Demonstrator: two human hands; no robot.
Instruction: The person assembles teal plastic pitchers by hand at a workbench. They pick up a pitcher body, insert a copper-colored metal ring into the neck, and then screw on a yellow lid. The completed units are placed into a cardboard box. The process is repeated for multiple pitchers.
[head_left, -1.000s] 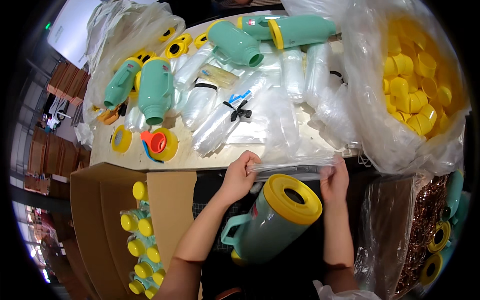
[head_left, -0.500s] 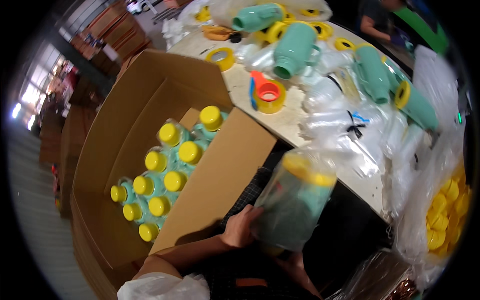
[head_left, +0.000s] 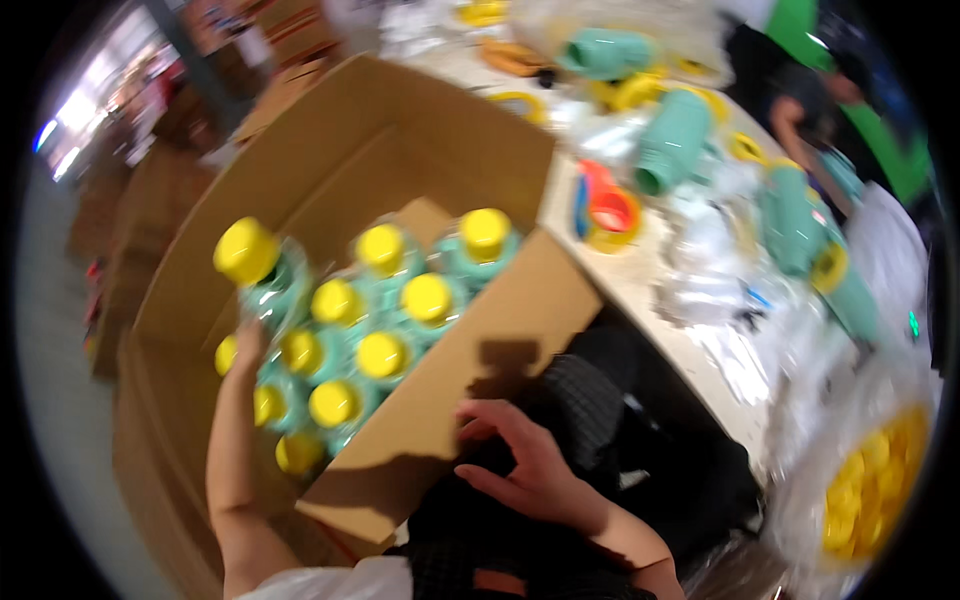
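In the open cardboard box stand several mint-green flasks with yellow caps, each in a clear plastic bag. Over the box's left side, my left hand grips another bagged green flask, its yellow cap tilted up and left, higher than the rest. Some of its lower part is hidden behind my hand and the neighbouring flasks. My right hand is empty, fingers apart and curved, just beside the box's near right flap.
To the right, a white table bears uncapped green flasks, clear plastic bags and an orange-red ring-shaped piece. A bag of yellow caps is at lower right. A co-worker stands beyond the table.
My left hand has carried the bagged flask from right of the flap leftward into the box. My right hand has come up, empty, beside the flap. The whole view has shifted.
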